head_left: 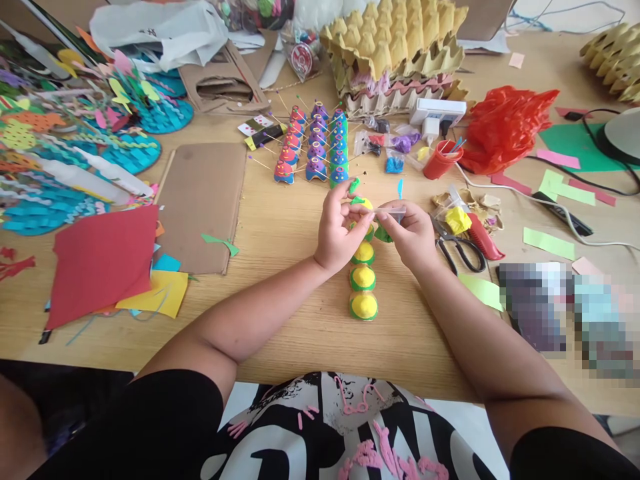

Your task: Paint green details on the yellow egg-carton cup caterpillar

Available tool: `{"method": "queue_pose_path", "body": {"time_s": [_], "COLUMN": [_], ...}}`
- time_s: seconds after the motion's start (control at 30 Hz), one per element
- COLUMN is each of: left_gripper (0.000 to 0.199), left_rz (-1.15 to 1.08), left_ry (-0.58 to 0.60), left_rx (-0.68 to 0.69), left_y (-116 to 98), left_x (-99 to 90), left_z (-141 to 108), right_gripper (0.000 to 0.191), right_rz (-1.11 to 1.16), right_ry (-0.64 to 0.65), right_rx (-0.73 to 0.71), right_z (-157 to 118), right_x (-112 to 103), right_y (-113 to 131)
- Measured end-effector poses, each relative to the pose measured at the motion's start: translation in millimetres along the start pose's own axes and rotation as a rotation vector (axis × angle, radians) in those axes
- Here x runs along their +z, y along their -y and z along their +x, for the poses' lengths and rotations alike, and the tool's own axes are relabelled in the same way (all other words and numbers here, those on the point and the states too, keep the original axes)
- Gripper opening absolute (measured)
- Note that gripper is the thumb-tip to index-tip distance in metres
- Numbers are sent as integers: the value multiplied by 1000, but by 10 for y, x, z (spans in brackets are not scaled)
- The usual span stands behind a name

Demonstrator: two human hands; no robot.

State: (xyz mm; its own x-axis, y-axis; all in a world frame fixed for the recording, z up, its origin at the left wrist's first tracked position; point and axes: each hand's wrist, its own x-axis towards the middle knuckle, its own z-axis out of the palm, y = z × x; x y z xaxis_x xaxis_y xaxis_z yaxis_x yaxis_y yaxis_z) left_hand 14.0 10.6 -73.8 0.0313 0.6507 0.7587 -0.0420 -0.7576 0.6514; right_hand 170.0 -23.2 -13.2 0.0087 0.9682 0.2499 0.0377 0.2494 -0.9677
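My left hand (pixel 341 230) and my right hand (pixel 409 232) meet above a row of yellow domes with green rims (pixel 363 278). Between both sets of fingertips is a thin, clear strip (pixel 393 211), pinched at each end. Bits of green clay (pixel 354 187) show at the fingers of my left hand. Under my right hand's fingertips a green piece (pixel 383 233) is partly hidden. Behind the hands stand three painted rows, one red and blue (pixel 290 155), one purple (pixel 317 150), one green and blue (pixel 339 148).
Cardboard (pixel 203 207), red paper (pixel 105 260) and blue decorated discs lie left. Egg trays (pixel 395 40) are stacked behind. To the right are a red cup (pixel 443 160), a red bag (pixel 505 130), scissors (pixel 463 250), a white cable and paper strips.
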Motion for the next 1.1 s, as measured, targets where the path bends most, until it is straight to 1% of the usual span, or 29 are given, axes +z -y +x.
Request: {"method": "queue_pose_path", "body": {"time_s": [0.07, 0.17, 0.43, 0.57, 0.7, 0.9, 1.1], "left_gripper": [72, 73, 73, 73, 72, 70, 69], "left_rz": [34, 74, 41, 11, 3, -4, -27], "left_ry": [17, 43, 38, 29, 33, -3, 2], "left_rx": [2, 14, 46, 12, 17, -9, -23], "left_y": [26, 75, 109, 105, 112, 96, 70], "left_x": [-2, 3, 11, 4, 5, 12, 24], "left_z": [-12, -26, -21, -29, -24, -17, -12], "right_gripper": [47, 48, 54, 55, 53, 52, 52], "right_rz": [4, -20, 1, -15, -10, 1, 5], "right_ry": [9, -10, -68, -62, -50, -14, -30], "right_rx": [16, 20, 36, 37, 49, 62, 74], "right_z": [0, 3, 17, 1, -12, -12, 4], "right_x": [3, -1, -2, 10, 23, 28, 25], "right_y": [6, -7, -63, -30, -11, 14, 18]}}
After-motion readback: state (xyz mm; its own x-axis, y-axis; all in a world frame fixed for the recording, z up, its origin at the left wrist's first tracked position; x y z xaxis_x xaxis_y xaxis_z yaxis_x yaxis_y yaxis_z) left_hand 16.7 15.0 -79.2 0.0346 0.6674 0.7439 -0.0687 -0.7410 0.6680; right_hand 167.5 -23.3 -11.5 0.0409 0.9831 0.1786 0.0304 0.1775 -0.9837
